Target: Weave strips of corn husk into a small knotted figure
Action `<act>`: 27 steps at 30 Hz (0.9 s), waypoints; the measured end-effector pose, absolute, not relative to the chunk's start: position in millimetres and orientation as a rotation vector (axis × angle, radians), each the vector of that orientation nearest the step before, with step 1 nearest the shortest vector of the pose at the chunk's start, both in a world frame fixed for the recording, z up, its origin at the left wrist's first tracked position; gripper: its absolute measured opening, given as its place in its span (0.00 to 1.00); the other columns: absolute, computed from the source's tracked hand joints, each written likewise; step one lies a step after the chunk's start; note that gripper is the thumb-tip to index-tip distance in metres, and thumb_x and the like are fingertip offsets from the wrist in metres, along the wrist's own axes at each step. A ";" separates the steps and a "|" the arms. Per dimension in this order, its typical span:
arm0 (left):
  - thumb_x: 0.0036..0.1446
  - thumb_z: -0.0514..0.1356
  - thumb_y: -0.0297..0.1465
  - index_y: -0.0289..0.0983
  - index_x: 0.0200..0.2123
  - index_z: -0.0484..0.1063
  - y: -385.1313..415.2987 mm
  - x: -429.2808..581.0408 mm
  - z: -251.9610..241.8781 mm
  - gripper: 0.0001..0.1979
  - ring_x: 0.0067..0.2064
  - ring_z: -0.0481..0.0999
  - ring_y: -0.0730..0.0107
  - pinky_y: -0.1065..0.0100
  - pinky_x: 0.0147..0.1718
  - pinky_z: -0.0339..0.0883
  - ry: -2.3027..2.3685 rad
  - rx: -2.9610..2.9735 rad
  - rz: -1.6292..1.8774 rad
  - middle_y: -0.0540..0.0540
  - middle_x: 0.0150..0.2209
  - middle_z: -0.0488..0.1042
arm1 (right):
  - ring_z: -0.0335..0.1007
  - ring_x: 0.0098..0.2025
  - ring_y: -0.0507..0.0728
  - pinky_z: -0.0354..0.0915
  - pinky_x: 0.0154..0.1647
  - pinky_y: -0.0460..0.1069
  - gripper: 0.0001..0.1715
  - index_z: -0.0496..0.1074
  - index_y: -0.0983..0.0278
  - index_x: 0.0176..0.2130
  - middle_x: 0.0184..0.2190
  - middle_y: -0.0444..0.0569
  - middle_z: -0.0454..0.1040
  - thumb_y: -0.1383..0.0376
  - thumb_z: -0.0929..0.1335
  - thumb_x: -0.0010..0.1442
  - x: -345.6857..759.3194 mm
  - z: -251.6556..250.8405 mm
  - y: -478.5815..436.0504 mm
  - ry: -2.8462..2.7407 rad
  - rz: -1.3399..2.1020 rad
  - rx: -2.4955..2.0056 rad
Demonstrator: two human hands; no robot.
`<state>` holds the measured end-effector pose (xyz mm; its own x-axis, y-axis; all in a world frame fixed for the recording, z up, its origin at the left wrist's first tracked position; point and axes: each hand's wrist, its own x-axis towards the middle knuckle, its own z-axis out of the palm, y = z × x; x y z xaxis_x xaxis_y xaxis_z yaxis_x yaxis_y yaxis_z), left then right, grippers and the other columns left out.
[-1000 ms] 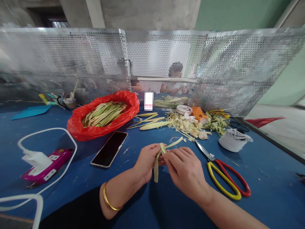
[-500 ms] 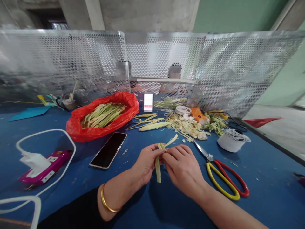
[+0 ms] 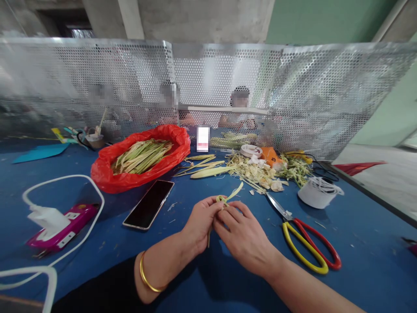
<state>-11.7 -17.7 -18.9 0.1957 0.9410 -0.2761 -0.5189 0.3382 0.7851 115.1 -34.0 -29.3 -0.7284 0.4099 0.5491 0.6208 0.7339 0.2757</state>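
A pale green leaf strip (image 3: 235, 191) is looped between my two hands above the blue table, one end sticking up to the right. My left hand (image 3: 202, 219), with a gold bangle on its wrist, pinches the loop between thumb and fingers. Against it my right hand (image 3: 243, 232) is closed, its fingertips on the strip's lower part; those tips are partly hidden. To the right lie scissors (image 3: 308, 245) with one yellow and one red handle. Beyond my hands are loose leaf strips (image 3: 210, 172) and a heap of trimmings (image 3: 256, 174).
A red plastic bag (image 3: 107, 182) of leaf strips stands at left, beside a dark phone (image 3: 150, 204). Nearer are a purple power strip (image 3: 80, 217) and white cable. At right sits a white cord roll (image 3: 317, 193). A perforated metal screen (image 3: 215, 74) borders the back, with people behind it.
My right hand has shifted slightly left and tucked under the left one. The strip's hanging tail, broad before, is now mostly hidden and shows only as a thin edge.
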 end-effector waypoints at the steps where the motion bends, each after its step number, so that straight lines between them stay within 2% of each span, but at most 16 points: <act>1: 0.44 0.66 0.26 0.32 0.35 0.72 -17.8 -11.5 -18.8 0.12 0.27 0.72 0.76 0.75 0.30 0.64 0.851 0.607 1.111 0.49 0.27 0.73 | 0.68 0.43 0.59 0.58 0.56 0.57 0.13 0.72 0.67 0.44 0.38 0.52 0.73 0.73 0.62 0.62 115.0 -30.4 -33.9 -2.472 -0.632 -0.789; 6: 0.48 0.65 0.26 0.33 0.37 0.72 -17.6 -10.4 -16.8 0.11 0.29 0.75 0.73 0.73 0.33 0.68 0.872 0.580 1.110 0.47 0.28 0.75 | 0.69 0.38 0.59 0.59 0.55 0.59 0.19 0.73 0.69 0.44 0.34 0.53 0.73 0.74 0.56 0.64 115.8 -33.0 -34.8 -2.400 -0.733 -0.639; 10: 0.48 0.65 0.26 0.34 0.36 0.72 -17.9 -10.5 -17.1 0.11 0.30 0.76 0.71 0.71 0.36 0.69 0.846 0.544 1.094 0.45 0.30 0.76 | 0.70 0.40 0.60 0.56 0.55 0.60 0.18 0.73 0.71 0.43 0.34 0.55 0.73 0.74 0.58 0.62 115.2 -32.2 -35.6 -2.344 -0.763 -0.573; 16: 0.47 0.65 0.25 0.33 0.37 0.73 -17.6 -10.9 -19.9 0.10 0.28 0.74 0.75 0.75 0.29 0.66 0.817 0.568 1.047 0.48 0.28 0.74 | 0.68 0.36 0.59 0.59 0.50 0.57 0.16 0.74 0.69 0.38 0.32 0.53 0.73 0.75 0.59 0.62 111.5 -34.1 -33.5 -2.359 -0.710 -0.670; 18: 0.47 0.65 0.25 0.32 0.36 0.74 -16.7 -11.0 -19.7 0.10 0.27 0.73 0.75 0.76 0.28 0.66 0.821 0.570 1.045 0.48 0.27 0.74 | 0.68 0.35 0.58 0.59 0.49 0.56 0.14 0.73 0.66 0.37 0.31 0.51 0.73 0.74 0.60 0.62 111.9 -33.9 -32.5 -2.335 -0.586 -0.709; 22: 0.48 0.64 0.25 0.32 0.35 0.75 -14.9 -12.8 -18.1 0.08 0.27 0.74 0.75 0.75 0.28 0.67 0.877 0.638 1.040 0.46 0.28 0.75 | 0.68 0.34 0.55 0.61 0.42 0.52 0.09 0.71 0.62 0.32 0.30 0.46 0.72 0.71 0.63 0.61 119.1 -29.4 -27.8 -2.075 -0.121 -0.902; 25: 0.50 0.62 0.26 0.31 0.36 0.75 -14.5 -14.4 -17.3 0.08 0.28 0.76 0.71 0.71 0.30 0.71 0.928 0.716 1.012 0.44 0.30 0.77 | 0.69 0.36 0.55 0.63 0.38 0.50 0.08 0.71 0.61 0.31 0.31 0.47 0.72 0.69 0.65 0.60 127.7 -26.0 -20.5 -1.848 0.148 -1.079; 27: 0.51 0.61 0.27 0.31 0.37 0.75 -14.4 -14.7 -17.1 0.09 0.28 0.77 0.69 0.69 0.31 0.72 0.951 0.743 0.996 0.43 0.30 0.78 | 0.70 0.38 0.57 0.64 0.40 0.52 0.08 0.71 0.61 0.30 0.34 0.48 0.73 0.68 0.64 0.60 132.2 -25.6 -15.6 -1.794 0.200 -1.152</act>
